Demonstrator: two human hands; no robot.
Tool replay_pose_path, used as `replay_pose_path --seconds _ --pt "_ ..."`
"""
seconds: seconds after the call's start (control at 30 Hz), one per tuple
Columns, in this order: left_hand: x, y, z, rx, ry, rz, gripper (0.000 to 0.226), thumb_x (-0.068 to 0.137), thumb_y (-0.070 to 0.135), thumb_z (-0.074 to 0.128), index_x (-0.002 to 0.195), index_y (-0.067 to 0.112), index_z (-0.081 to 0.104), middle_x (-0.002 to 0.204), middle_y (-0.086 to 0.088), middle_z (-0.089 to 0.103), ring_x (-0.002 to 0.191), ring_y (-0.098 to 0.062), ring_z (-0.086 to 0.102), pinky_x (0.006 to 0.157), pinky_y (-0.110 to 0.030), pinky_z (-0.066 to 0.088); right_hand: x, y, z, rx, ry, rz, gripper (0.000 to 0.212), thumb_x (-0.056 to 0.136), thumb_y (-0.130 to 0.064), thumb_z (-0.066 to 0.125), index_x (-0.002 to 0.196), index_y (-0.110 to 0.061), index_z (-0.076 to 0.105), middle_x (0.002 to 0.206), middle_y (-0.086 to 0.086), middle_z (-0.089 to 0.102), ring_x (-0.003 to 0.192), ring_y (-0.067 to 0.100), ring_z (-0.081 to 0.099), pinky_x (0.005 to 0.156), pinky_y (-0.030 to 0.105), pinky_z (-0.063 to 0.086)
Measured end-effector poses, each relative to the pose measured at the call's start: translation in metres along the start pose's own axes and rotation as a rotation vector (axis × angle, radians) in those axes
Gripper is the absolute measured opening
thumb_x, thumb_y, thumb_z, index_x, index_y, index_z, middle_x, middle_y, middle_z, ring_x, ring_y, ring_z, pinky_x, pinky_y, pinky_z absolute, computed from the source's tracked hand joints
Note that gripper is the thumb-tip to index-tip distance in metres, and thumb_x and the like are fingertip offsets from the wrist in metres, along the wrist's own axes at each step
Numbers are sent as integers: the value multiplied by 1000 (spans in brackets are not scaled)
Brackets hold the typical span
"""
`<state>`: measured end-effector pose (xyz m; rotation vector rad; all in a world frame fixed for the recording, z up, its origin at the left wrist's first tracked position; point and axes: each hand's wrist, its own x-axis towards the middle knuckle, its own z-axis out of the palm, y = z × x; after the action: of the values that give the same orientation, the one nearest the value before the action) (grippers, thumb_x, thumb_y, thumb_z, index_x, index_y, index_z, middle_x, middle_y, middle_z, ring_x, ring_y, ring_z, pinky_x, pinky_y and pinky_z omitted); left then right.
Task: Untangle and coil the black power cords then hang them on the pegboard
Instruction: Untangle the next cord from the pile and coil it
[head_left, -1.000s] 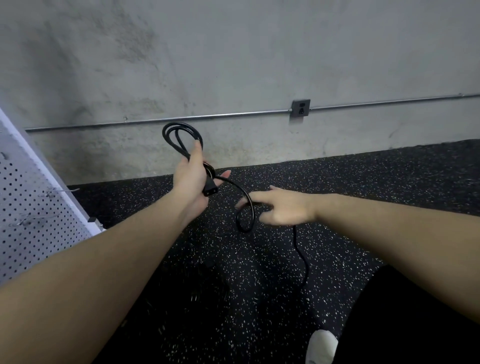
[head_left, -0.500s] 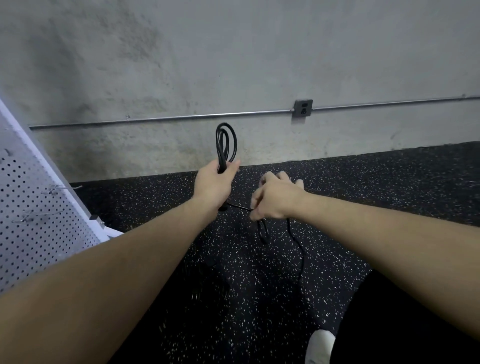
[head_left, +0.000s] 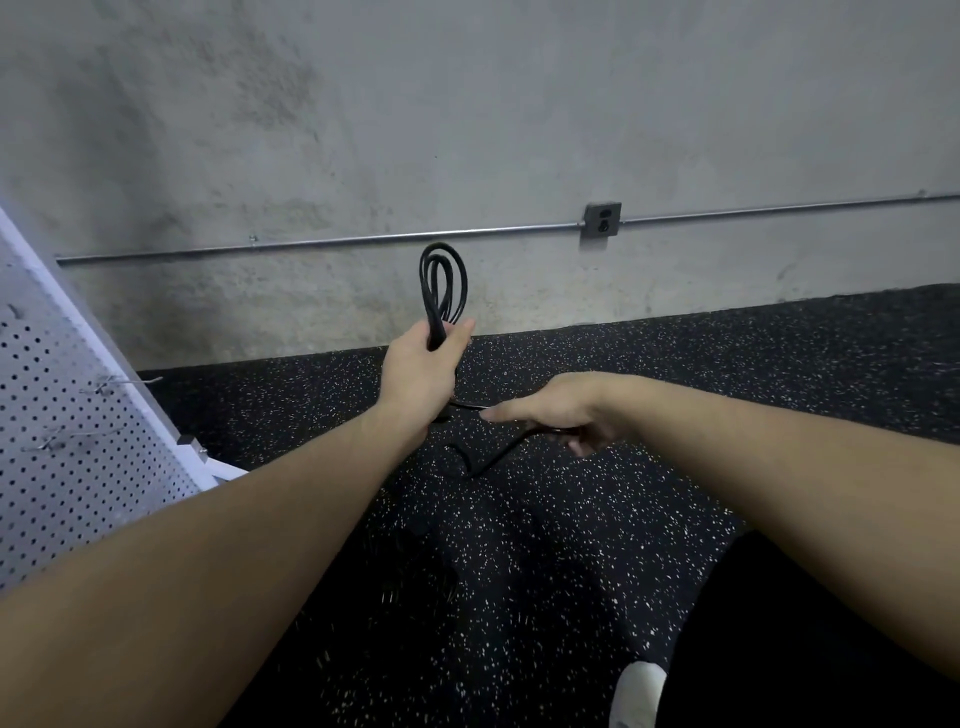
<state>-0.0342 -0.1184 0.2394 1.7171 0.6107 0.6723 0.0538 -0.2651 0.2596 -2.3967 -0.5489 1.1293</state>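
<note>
My left hand (head_left: 421, 374) grips a black power cord (head_left: 442, 283) whose coiled loops stand upright above the fist, in front of the concrete wall. The cord's loose tail runs out below that fist, to the right and down, and passes under my right hand (head_left: 558, 413), which holds it with fingers curled beneath. A bend of the tail (head_left: 485, 460) hangs below both hands over the dark floor. The white pegboard (head_left: 78, 441) leans at the left with metal hooks (head_left: 122, 382) on it.
Black speckled rubber flooring (head_left: 675, 364) runs to a grey concrete wall with a metal conduit and an outlet box (head_left: 601, 220). My dark-clothed leg and a white shoe (head_left: 636, 693) are at the lower right. Dark shapes on the floor below my arms are unclear.
My right hand has dropped lower and to the right along the cord's tail, drawing it out sideways. My left hand keeps the coil upright in nearly the same place.
</note>
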Motion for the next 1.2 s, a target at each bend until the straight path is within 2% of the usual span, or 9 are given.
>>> replay_pose_path --seconds 0.13,0.27,0.37,0.53,0.63,0.7,0.8,0.97,1.2 --pt "1 5 -5 49 47 77 33 98 46 64 95 13 68 80 -5 63 72 -14 55 67 -31 48 1 5 -11 419 -91 -55 39 85 -35 79 99 -5 58 61 -2 49 49 9 42 48 20 44" --pt "7 5 -15 -91 4 -129 33 96 50 65 100 17 69 83 -7 65 75 -22 58 64 -36 51 -7 0 -17 921 -36 -300 18 99 -28 64 92 -11 61 63 -3 60 57 10 63 66 29 60" --pt "4 3 -19 -22 -93 -236 39 95 60 60 99 23 72 88 -2 65 67 -18 57 50 -26 45 -15 -7 -6 681 105 -510 24 108 -32 46 102 -13 58 56 -9 46 49 9 45 54 27 49" --pt "-11 13 -17 25 -346 -275 75 88 82 33 104 24 77 84 3 70 58 -12 55 49 -25 45 -30 -15 3 441 277 -718 20 105 -34 54 108 -22 69 47 -19 51 43 4 35 43 19 27" --pt "-17 20 -11 18 -494 -208 71 74 85 46 94 23 73 82 2 67 60 -14 51 51 -26 44 -29 -17 -5 496 418 -744 19 99 -29 66 100 -12 73 46 -20 56 39 -4 48 42 9 34" --pt "-18 20 -8 99 -549 -162 45 84 63 68 85 19 62 70 2 59 53 -14 48 45 -22 41 -25 -18 -8 498 498 -713 24 89 -34 78 82 -11 74 50 -15 59 42 -3 48 47 10 33" --pt "-16 14 -3 152 -530 -150 35 97 45 65 80 15 61 67 -1 54 53 -14 50 46 -25 46 -18 -17 -11 445 546 -638 46 82 -42 83 60 -21 48 47 -8 44 40 6 34 42 21 27" --pt "-12 12 -8 175 -446 -172 52 105 50 47 83 8 69 67 -2 63 60 -15 58 57 -28 54 -20 -9 -13 466 279 -715 30 95 -31 70 73 -21 53 53 -11 52 47 6 42 44 19 29" --pt "-22 16 -2 388 -585 47 50 106 48 43 90 21 81 62 4 66 53 -8 58 62 -26 45 -3 -3 -23 434 714 -774 40 77 -41 86 85 -16 57 83 0 56 70 12 51 62 29 42"
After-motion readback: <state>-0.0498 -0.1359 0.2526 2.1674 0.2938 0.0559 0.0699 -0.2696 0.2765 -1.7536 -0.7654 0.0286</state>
